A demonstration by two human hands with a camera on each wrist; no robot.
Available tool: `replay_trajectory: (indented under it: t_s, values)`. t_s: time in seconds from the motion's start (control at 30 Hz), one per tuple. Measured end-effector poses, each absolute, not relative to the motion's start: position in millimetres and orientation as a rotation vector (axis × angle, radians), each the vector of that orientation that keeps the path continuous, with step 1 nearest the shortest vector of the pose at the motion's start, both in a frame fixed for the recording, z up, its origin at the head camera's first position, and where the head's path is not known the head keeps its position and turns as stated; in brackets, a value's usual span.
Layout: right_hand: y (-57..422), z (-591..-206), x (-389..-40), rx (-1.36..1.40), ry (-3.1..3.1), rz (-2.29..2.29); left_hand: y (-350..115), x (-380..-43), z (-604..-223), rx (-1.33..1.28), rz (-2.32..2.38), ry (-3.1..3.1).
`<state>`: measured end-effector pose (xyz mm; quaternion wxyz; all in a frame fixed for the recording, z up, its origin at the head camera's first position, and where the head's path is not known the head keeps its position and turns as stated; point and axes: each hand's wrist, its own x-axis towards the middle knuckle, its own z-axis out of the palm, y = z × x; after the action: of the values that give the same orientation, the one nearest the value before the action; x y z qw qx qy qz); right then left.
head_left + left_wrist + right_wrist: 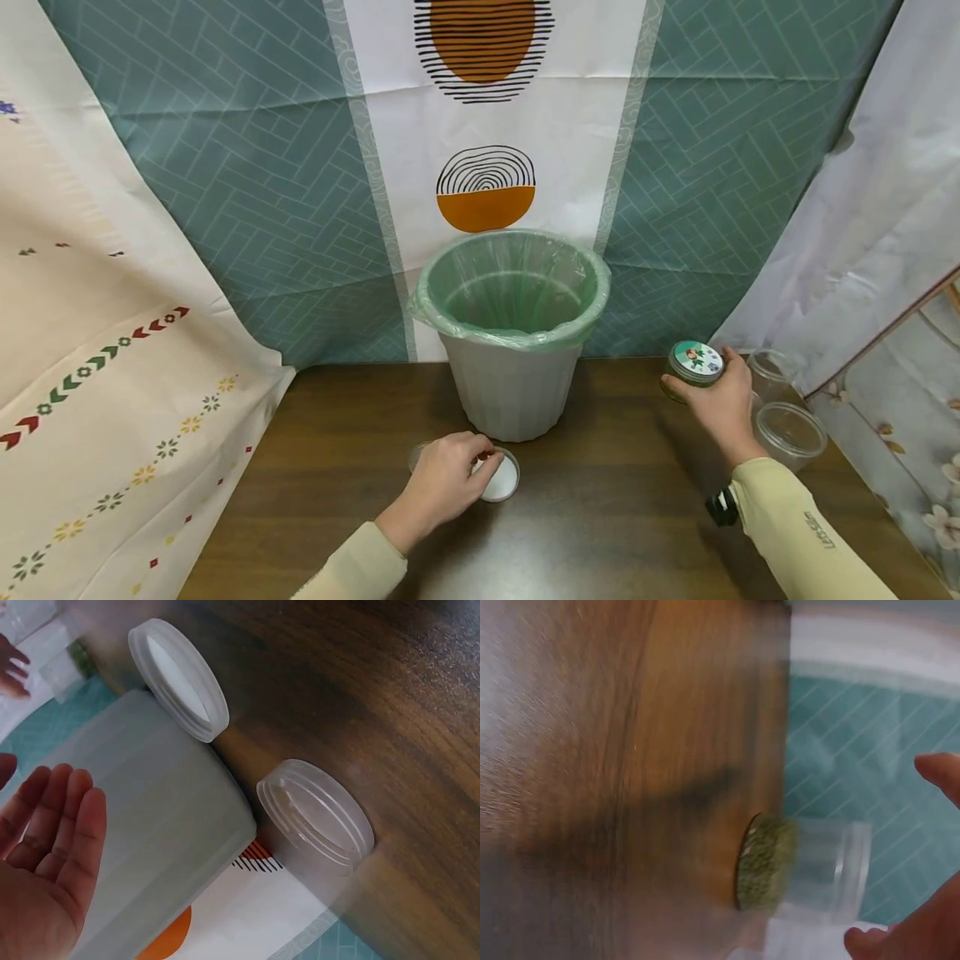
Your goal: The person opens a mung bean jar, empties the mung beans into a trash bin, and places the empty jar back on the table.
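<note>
My left hand [444,482] hovers over two lids on the table, its fingers loosely bent and holding nothing. The lid with a white inner disc [504,479] lies by the foot of the bin. Partly hidden by that hand in the head view, a clear lid [330,814] shows fully in the left wrist view. At the right, my right hand [722,404] has thumb and fingers spread about a jar [696,363] with a round picture label on top. Green grains [766,862] fill the jar's bottom. The right wrist view shows a gap between fingers and jar.
A grey bin [513,383] with a green plastic liner [592,312] stands at the table's back edge. Two clear open containers, one at the front [791,429] and one behind [771,367], stand right of my right hand. Patterned cloths hang behind the brown table [600,517].
</note>
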<state>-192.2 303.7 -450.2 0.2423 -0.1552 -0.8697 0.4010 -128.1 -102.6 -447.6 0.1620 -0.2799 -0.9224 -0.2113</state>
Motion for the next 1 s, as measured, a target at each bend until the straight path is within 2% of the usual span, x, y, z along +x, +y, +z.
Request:
replay_trajectory:
  t_s: [0.5, 0.8, 1.0]
  values:
    - [328, -483, -225, -0.696, -2.495, 1.141, -106, -126, -459, -0.816, -0.496, -2.672]
    - [332, -495, -226, -0.698, -2.470, 1.115, -107, -127, -457, -0.821, -0.503, -2.704]
    - [321, -495, -221, -0.565, -2.446, 1.106, -109, -131, -454, -0.808, -0.506, -2.696]
